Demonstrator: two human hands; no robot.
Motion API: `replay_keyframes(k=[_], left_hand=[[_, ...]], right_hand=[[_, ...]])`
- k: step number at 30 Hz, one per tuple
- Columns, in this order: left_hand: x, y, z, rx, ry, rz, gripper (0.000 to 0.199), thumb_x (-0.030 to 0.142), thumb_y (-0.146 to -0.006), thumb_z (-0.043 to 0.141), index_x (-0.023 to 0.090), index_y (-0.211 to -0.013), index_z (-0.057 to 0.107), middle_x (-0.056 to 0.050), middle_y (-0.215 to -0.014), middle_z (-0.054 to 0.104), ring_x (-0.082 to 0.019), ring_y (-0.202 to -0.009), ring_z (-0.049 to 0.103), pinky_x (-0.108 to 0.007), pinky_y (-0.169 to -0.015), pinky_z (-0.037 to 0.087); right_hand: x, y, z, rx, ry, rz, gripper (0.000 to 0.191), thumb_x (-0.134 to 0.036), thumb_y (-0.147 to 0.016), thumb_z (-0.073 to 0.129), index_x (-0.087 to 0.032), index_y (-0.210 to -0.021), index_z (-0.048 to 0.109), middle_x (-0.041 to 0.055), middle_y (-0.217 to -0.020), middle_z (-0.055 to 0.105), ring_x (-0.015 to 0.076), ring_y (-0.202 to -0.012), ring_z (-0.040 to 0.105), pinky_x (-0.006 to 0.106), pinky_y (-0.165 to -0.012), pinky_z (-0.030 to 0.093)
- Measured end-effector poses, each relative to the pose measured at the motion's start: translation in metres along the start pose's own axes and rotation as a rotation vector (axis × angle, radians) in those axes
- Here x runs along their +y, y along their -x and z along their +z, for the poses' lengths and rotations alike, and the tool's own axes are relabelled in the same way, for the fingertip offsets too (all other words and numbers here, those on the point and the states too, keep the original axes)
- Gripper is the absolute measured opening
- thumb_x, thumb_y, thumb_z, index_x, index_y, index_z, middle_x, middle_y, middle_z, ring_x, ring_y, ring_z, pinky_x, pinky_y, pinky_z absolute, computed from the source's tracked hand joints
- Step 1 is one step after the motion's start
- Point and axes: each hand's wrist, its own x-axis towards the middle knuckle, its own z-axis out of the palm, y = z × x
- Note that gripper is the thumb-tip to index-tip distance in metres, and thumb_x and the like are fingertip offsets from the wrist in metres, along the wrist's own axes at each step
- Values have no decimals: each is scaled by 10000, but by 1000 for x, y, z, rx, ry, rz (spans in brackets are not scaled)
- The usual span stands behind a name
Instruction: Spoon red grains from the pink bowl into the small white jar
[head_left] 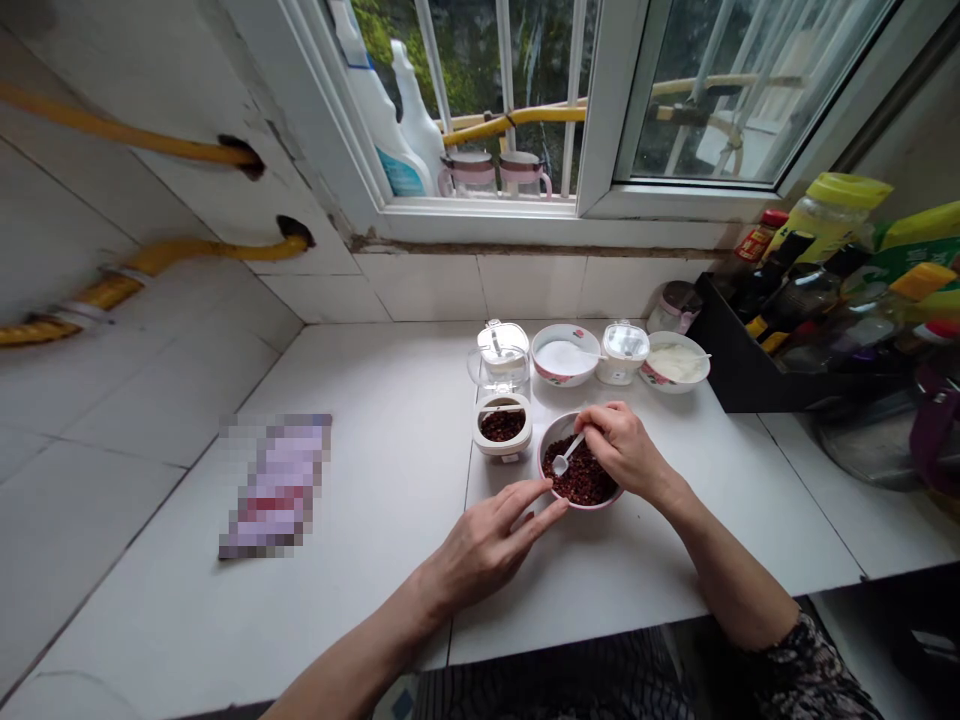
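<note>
My right hand (619, 445) pinches the handle of a small white spoon (568, 455), whose scoop rests on dark red-brown peppercorn-like grains (589, 484) in a bowl (545, 443). At the bowl's near left rim, the outstretched fingertips of my left hand (499, 535) touch the edge, with nothing held between them. Just left of the bowl stands a cream-rimmed seasoning jar (502, 450), its top opening showing the same dark grains. Behind that jar is another white seasoning jar (502, 340) with a clear lid (480, 370) tilted up.
Behind are a bowl of white granules (564, 357), a lidded jar (624, 350) and a bowl of pale powder (675, 362). A black box (724, 365) of bottles stands right. A blurred purple packet (277, 485) lies left. Spray bottles (412, 110) and pink-rimmed cups (474, 177) line the windowsill.
</note>
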Motion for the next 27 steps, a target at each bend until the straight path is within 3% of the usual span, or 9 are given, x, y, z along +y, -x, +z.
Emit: replay_keyframes(k=[6, 12, 16, 27], left_hand=[[-1, 1, 1, 9, 5, 3, 432, -7, -911, 454, 149, -1296, 573, -141, -1241, 591, -205, -1147, 612, -320, -873, 616], [-1, 1, 1, -4, 3, -9, 442, 2, -916, 438, 166, -1307, 564, -134, -1246, 597, -208, -1145, 619, -328, -867, 619], [0, 0, 1, 12, -1, 1, 419, 1, -920, 438, 155, -1281, 584, -137, -1241, 595, -210, -1133, 620, -328, -851, 624], [0, 0, 0, 0, 0, -3, 424, 16, -929, 439, 163, -1306, 566, -134, -1246, 594, -206, -1140, 615, -326, -859, 622]], right_hand=[[4, -2, -7, 14, -117, 52, 213, -141, -833, 433, -216, -731, 605, -2, -670, 669, 168, -691, 598, 310, -792, 414], [0, -1, -5, -25, -73, 19, 234, -103, -795, 432, -224, -731, 622, 3, -690, 682, 179, -750, 599, 326, -849, 416], [-1, -1, -5, -44, -102, 19, 241, -114, -804, 426, -231, -729, 622, -12, -596, 633, 184, -737, 601, 328, -854, 416], [6, -3, -9, 53, -165, 98, 207, -176, -812, 443, -219, -705, 614, -27, -530, 575, 163, -609, 568, 299, -747, 429]])
